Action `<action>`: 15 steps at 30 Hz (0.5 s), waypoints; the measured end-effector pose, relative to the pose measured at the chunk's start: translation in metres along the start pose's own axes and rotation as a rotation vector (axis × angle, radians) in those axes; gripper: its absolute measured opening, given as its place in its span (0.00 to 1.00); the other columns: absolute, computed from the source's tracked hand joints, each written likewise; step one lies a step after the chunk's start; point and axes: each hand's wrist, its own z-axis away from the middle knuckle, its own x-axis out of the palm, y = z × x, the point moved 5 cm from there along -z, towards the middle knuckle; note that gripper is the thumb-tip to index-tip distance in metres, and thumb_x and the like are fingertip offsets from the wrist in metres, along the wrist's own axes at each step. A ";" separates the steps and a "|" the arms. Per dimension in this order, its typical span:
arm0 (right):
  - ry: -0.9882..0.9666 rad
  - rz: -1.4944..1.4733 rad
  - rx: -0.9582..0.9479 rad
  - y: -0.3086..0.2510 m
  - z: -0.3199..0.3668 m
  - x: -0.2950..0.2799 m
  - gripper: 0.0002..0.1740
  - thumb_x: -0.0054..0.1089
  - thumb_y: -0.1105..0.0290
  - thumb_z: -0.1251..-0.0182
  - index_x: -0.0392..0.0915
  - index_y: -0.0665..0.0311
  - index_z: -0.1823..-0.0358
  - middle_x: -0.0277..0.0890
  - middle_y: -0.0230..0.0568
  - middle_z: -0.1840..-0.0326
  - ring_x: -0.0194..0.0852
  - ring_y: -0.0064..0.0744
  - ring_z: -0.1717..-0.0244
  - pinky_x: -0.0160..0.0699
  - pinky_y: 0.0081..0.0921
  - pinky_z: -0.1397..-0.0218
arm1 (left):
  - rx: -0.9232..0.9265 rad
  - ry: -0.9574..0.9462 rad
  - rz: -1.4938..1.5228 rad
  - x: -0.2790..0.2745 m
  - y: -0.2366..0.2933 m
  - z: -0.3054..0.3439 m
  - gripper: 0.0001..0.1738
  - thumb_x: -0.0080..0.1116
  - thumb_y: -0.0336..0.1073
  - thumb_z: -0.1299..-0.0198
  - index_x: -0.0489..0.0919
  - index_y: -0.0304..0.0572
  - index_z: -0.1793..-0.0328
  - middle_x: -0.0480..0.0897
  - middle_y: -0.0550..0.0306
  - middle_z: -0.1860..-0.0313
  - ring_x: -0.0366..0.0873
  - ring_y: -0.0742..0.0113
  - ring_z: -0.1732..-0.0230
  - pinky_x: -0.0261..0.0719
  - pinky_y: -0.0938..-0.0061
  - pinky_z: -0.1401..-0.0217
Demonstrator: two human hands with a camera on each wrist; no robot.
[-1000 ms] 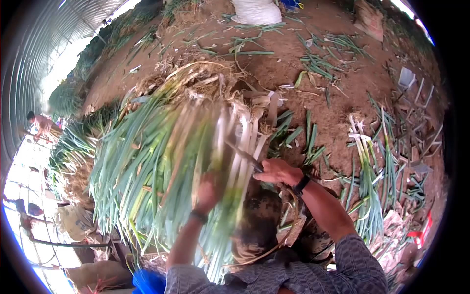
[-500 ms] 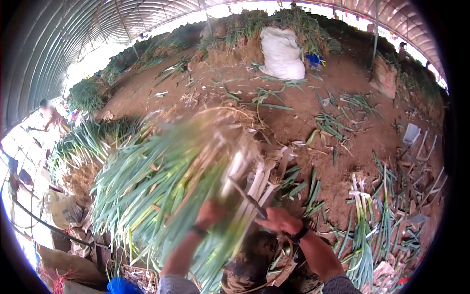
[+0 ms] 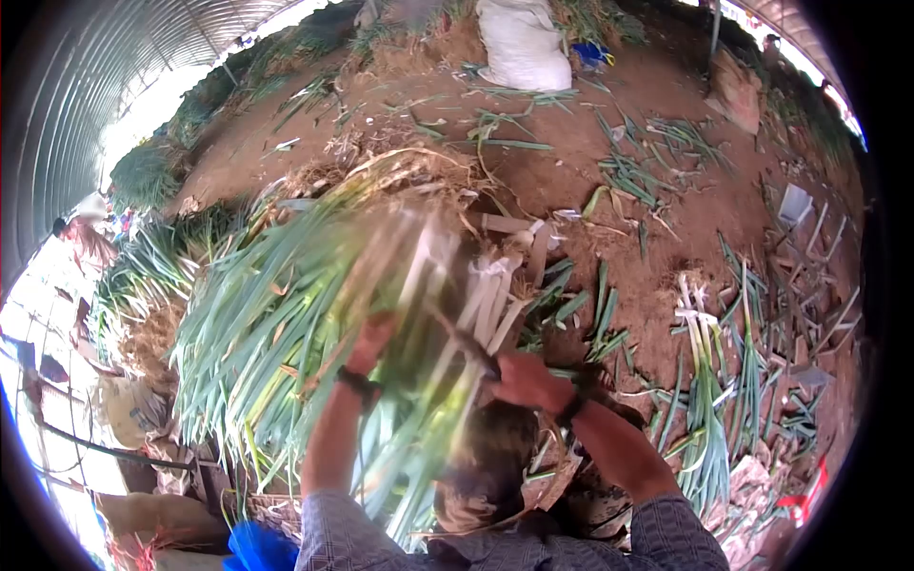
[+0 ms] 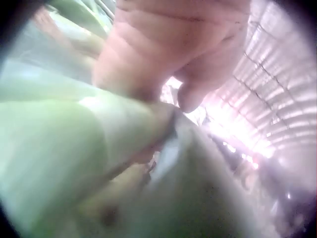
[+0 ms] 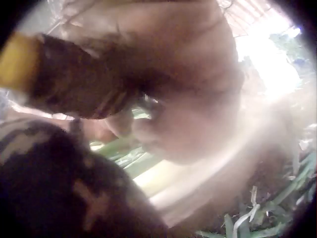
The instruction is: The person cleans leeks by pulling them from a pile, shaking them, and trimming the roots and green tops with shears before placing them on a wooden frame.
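My left hand (image 3: 373, 341) grips long green onions (image 4: 64, 129) by their leaves, amid a big pile of green onions (image 3: 257, 305) in the head view. Motion blurs the gripped stalks and their pale root ends. Just right of them, my right hand (image 3: 533, 383) holds a knife by its dark handle (image 5: 74, 77), which has a yellow end. The knife blade (image 3: 449, 325) points up and left across the white stems. Several bare white stems (image 3: 490, 303) lie beyond that hand. In the right wrist view, my curled fingers wrap the handle close over pale stalks.
A camouflage-covered knee (image 3: 495, 452) is below the right hand. Trimmed green onions (image 3: 703, 381) lie on the soil at right, with scattered leaf scraps (image 3: 638, 181) farther out. A white sack (image 3: 526, 43) stands at the back. Wooden slats (image 3: 819, 276) lie at far right.
My left hand has moved left and forward with the green onions. The right hand keeps the knife near the stems. The head view tilted up, then partly back down.
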 end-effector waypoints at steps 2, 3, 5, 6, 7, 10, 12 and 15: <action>0.011 -0.092 0.152 0.005 -0.010 -0.023 0.22 0.59 0.50 0.38 0.79 0.66 0.62 0.81 0.56 0.69 0.82 0.54 0.64 0.80 0.44 0.56 | 0.032 -0.059 0.189 0.009 -0.019 0.012 0.23 0.56 0.52 0.34 0.81 0.36 0.51 0.81 0.62 0.59 0.74 0.72 0.64 0.73 0.75 0.61; 0.021 -0.088 0.137 0.007 -0.011 -0.027 0.22 0.58 0.50 0.38 0.79 0.66 0.62 0.80 0.56 0.69 0.82 0.55 0.65 0.80 0.44 0.57 | 0.052 -0.091 0.000 0.009 -0.025 0.021 0.22 0.57 0.51 0.34 0.81 0.37 0.52 0.81 0.60 0.61 0.74 0.72 0.64 0.73 0.74 0.62; 0.034 -0.084 0.111 0.014 -0.010 -0.027 0.22 0.58 0.50 0.38 0.79 0.66 0.63 0.80 0.57 0.71 0.82 0.55 0.67 0.80 0.45 0.59 | 0.111 -0.145 -0.385 0.011 -0.036 0.040 0.19 0.58 0.49 0.34 0.81 0.39 0.54 0.80 0.57 0.65 0.75 0.72 0.64 0.74 0.71 0.64; -0.011 -0.040 0.095 0.016 -0.011 -0.023 0.22 0.58 0.50 0.38 0.79 0.66 0.63 0.80 0.57 0.71 0.82 0.55 0.68 0.80 0.45 0.60 | 0.163 -0.177 -0.622 0.010 -0.046 0.052 0.18 0.60 0.48 0.35 0.81 0.38 0.55 0.80 0.57 0.68 0.75 0.72 0.65 0.74 0.70 0.65; -0.056 0.004 0.078 0.018 -0.011 -0.017 0.22 0.58 0.51 0.38 0.79 0.67 0.63 0.79 0.57 0.72 0.82 0.55 0.69 0.79 0.46 0.62 | 0.225 -0.200 -0.856 0.009 -0.056 0.065 0.17 0.62 0.47 0.37 0.81 0.38 0.57 0.79 0.56 0.71 0.76 0.71 0.66 0.75 0.69 0.66; -0.157 0.009 0.078 0.013 -0.011 -0.012 0.27 0.58 0.46 0.39 0.78 0.68 0.70 0.79 0.60 0.71 0.82 0.58 0.66 0.79 0.48 0.60 | -0.296 -0.170 -0.749 0.037 0.005 0.102 0.17 0.70 0.43 0.47 0.78 0.36 0.67 0.79 0.52 0.75 0.79 0.64 0.70 0.76 0.66 0.67; -0.174 0.007 0.092 0.013 -0.010 -0.009 0.29 0.57 0.44 0.38 0.78 0.69 0.73 0.79 0.61 0.70 0.82 0.59 0.64 0.79 0.48 0.59 | -0.246 -0.155 -0.820 0.038 0.011 0.095 0.17 0.70 0.43 0.49 0.77 0.37 0.69 0.79 0.50 0.75 0.79 0.62 0.71 0.76 0.65 0.68; -0.107 0.042 0.112 0.018 -0.013 -0.003 0.28 0.57 0.44 0.38 0.79 0.68 0.72 0.79 0.60 0.70 0.82 0.58 0.64 0.80 0.47 0.58 | -0.167 -0.071 -0.880 0.034 0.014 0.087 0.19 0.72 0.43 0.54 0.75 0.38 0.69 0.77 0.51 0.77 0.78 0.59 0.72 0.74 0.62 0.69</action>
